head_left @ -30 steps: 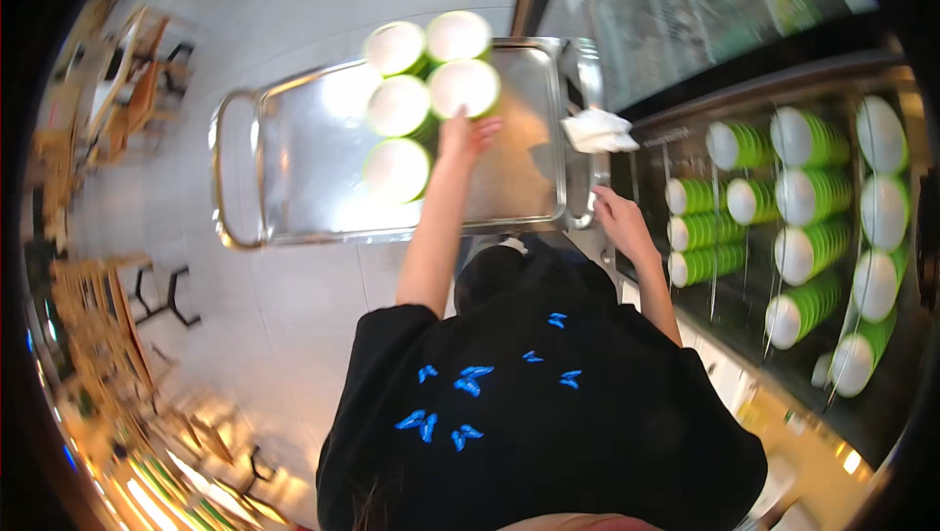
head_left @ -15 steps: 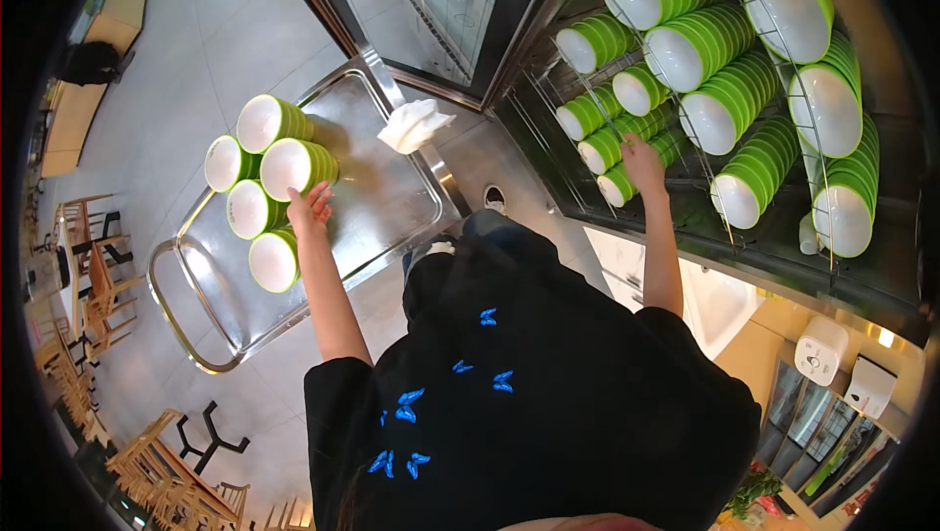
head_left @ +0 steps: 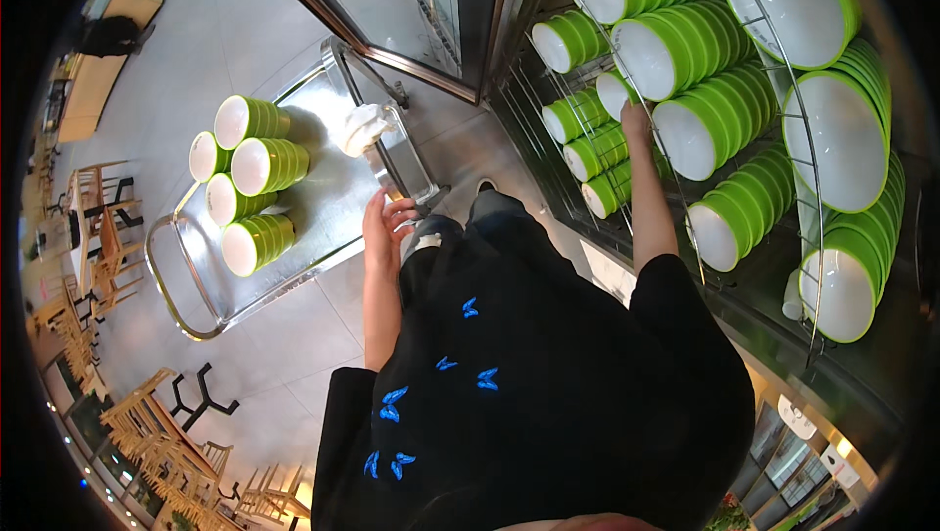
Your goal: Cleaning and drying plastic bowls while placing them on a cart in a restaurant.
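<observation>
My left hand [head_left: 384, 219] hangs over the near edge of a metal trolley [head_left: 338, 208], fingers apart and holding nothing. On the trolley's left half stand several stacks of green bowls with white insides [head_left: 252, 167]. My right hand [head_left: 635, 122] reaches into a dark cabinet on the right. Its fingers are closed at the front wire of a wire rack [head_left: 697, 255], beside a short stack of green bowls [head_left: 615, 93]; the fingertips are partly hidden. Many more green bowls [head_left: 685, 135] lie on their sides in rows in the rack.
A crumpled white cloth [head_left: 360, 130] lies at the trolley's right end. The open glass cabinet door [head_left: 421, 2] stands beyond the trolley. Wooden chairs [head_left: 157, 433] stand at the lower left. The trolley's bent tube handle [head_left: 166, 286] sticks out to the left.
My left hand has moved right, away from the bowl stacks on the trolley. My right hand stays at the rack, now closer to the short stack. The view has shifted, and the rack looks nearer.
</observation>
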Tool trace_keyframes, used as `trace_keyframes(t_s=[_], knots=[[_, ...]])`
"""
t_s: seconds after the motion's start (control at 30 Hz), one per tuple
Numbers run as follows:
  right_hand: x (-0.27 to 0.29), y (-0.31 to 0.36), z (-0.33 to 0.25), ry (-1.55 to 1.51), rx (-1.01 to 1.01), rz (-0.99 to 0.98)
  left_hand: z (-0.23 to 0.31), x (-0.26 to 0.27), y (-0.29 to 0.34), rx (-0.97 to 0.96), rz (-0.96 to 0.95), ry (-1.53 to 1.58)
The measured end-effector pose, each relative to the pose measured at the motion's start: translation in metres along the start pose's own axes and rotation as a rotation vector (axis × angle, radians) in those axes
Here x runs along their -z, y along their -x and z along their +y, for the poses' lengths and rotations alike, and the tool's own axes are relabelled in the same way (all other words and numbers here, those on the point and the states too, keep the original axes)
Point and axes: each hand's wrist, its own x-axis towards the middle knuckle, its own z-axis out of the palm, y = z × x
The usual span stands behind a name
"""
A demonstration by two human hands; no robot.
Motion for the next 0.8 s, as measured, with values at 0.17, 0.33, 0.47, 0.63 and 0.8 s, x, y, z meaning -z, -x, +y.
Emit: trace_keyframes(t_s=[0.17, 0.33, 0.47, 0.63, 0.8], knots=[[-0.023, -0.001, 0.018, -0.054, -0.151, 0.128, -0.003, -0.030, 0.006, -0.005, -0.135, -0.205], [-0.039, 0.006, 0.046, -0.114, -0.091, 0.289, -0.005, -0.047, 0.005, -0.030, -0.206, -0.232], [-0.041, 0.014, 0.056, -0.313, 0.059, 0.342, -0.006, -0.058, 0.001, -0.017, -0.262, -0.275], [-0.050, 0.019, 0.073, -0.508, -0.002, 0.198, -0.008, -0.079, 0.004, 0.028, -0.344, -0.302], [-0.043, 0.064, 0.063, -0.900, -0.114, 0.202, -0.010, -0.084, 0.009, 0.098, -0.398, -0.181]])
